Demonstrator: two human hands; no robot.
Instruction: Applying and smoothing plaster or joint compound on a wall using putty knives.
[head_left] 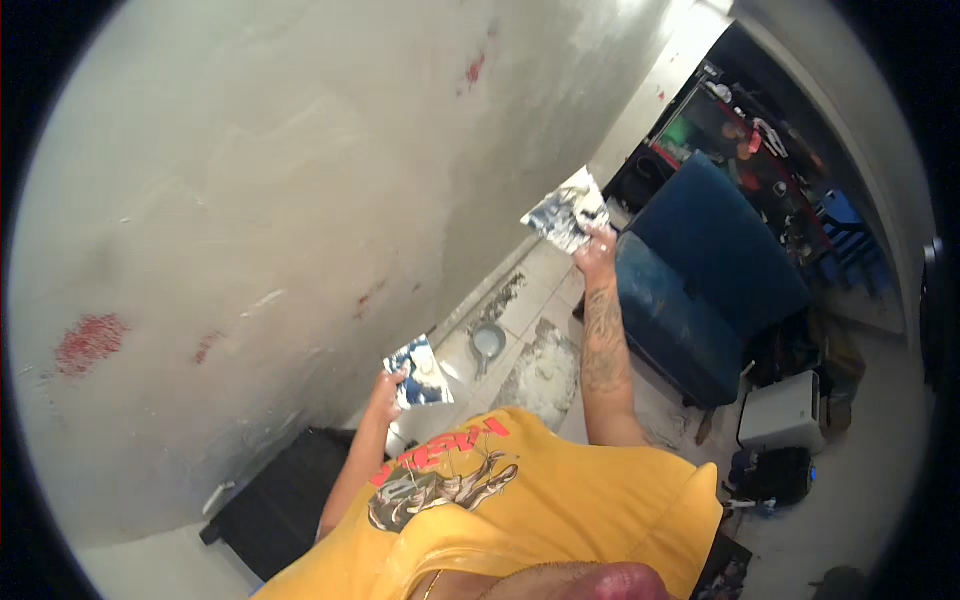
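My left hand [383, 397] is closed on the edge of a flat metal putty spreader [424, 372] smeared with white paste and dark patches. Further forward and to the right, my right hand [597, 252] grips a second flat spreader [560, 215], also coated with pale paste. Both blades are held apart from each other, in front of a grey plastered wall [250, 190]. Rough red patches [92, 343] and a few white streaks mark that wall. Fingers behind the spreaders are partly hidden.
On the tiled floor lie a grey round pan with a handle [487, 342] and a spill of white material [545, 370]. A blue armchair [700, 270] stands close to my right arm. Behind it are a white box [780, 412] and a black bag [770, 478]. Something black [285, 500] rests at lower left.
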